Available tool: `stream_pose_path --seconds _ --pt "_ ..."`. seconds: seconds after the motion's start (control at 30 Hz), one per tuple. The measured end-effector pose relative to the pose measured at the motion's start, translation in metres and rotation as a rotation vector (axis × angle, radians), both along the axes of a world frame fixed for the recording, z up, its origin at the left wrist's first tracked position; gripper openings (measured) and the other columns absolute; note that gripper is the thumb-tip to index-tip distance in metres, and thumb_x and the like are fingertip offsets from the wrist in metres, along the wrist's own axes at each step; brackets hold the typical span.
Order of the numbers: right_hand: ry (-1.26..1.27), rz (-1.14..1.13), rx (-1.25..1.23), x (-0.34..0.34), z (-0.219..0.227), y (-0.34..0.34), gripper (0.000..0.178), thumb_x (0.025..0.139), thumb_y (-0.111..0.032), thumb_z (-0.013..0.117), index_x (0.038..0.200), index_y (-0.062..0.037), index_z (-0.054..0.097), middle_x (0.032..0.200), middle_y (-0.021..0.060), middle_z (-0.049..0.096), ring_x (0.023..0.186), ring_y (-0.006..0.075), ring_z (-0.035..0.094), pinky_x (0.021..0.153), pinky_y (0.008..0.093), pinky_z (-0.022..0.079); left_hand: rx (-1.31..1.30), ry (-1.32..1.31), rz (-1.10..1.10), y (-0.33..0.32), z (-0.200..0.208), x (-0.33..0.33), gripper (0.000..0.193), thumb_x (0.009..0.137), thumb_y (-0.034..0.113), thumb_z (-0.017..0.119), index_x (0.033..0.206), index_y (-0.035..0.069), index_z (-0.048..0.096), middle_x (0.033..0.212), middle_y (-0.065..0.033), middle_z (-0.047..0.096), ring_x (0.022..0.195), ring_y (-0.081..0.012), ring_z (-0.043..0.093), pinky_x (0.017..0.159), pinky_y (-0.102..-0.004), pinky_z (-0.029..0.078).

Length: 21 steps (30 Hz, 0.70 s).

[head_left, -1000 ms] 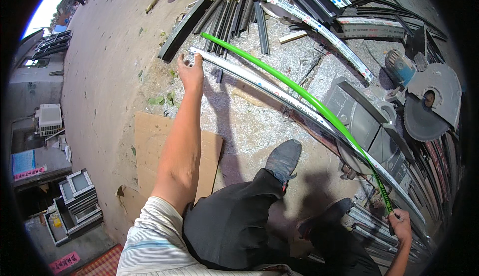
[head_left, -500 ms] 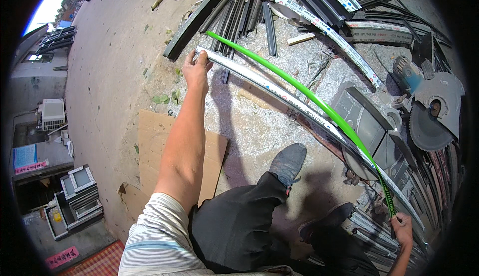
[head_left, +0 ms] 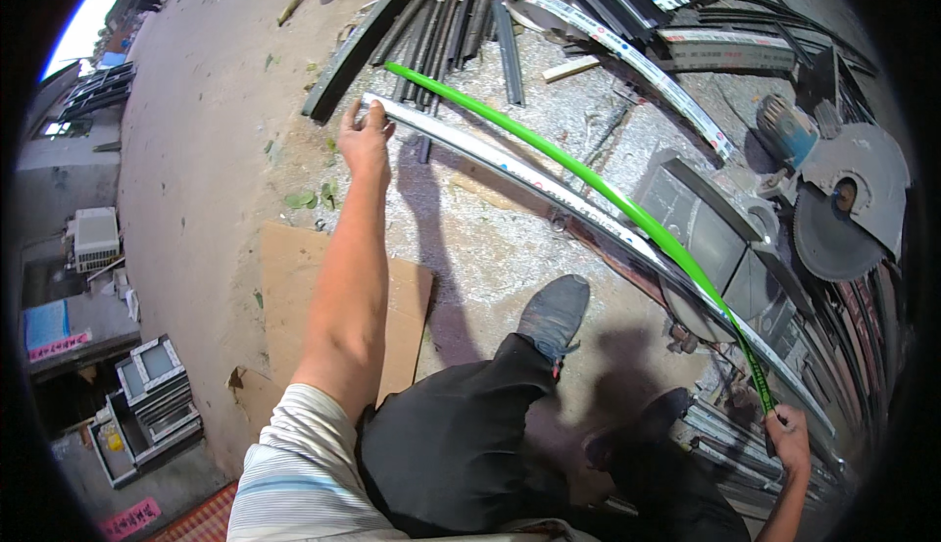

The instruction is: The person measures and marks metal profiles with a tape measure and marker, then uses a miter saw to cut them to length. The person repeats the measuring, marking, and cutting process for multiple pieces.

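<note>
My left hand (head_left: 366, 145) is closed round the far end of a long white-faced metal profile (head_left: 470, 148), thumb on top. The profile runs down to the right, toward my right side. Beside it, on its far side, stretches the bright green blade of a tape measure (head_left: 569, 162). The blade's free end lies just beyond my left hand, without touching it. At the lower right my right hand (head_left: 787, 436) is closed on the tape measure, where dark markings show on the blade. The part inside my right fingers is mostly hidden.
A cut-off saw with a toothed disc (head_left: 841, 233) stands at the right. Dark metal profiles (head_left: 446, 37) lie in piles at the far side. Cardboard (head_left: 407, 317) lies on the ground by my left arm. My shoe (head_left: 554, 317) is below the profile.
The whole scene has shifted slightly left in the view. Both hands keep their holds, and the tape measure and profile stay side by side.
</note>
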State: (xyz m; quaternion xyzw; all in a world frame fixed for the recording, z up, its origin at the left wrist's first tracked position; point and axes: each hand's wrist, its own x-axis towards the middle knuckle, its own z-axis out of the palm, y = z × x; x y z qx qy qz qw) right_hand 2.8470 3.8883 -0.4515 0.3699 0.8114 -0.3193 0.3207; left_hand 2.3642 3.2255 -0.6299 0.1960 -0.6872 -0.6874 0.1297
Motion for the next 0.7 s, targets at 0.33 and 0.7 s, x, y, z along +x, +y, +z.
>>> stream_pose_path --seconds 0.33,0.7 --pt "0.056 0.046 -0.091 0.007 -0.011 0.016 0.027 0.103 -0.021 0.068 0.088 0.0017 0.072 0.078 0.0008 0.064 0.077 0.0112 0.056 0.07 0.0326 0.045 0.078 -0.447 -0.313 0.109 0.004 0.117 0.063 0.095 0.067 0.073 0.104 0.006 0.061 0.083 -0.0044 0.066 0.069 -0.0136 0.066 0.06 -0.0315 0.054" --pt "0.061 -0.013 -0.114 0.021 -0.015 0.028 0.03 0.104 -0.025 0.069 0.088 0.0 0.073 0.078 -0.0006 0.064 0.077 0.0105 0.054 0.073 0.0311 0.045 0.571 -0.733 -0.636 0.233 0.009 0.181 0.045 0.095 0.055 0.08 0.097 0.017 0.056 0.08 0.0028 0.059 0.068 -0.0091 0.057 0.057 -0.0238 0.049"
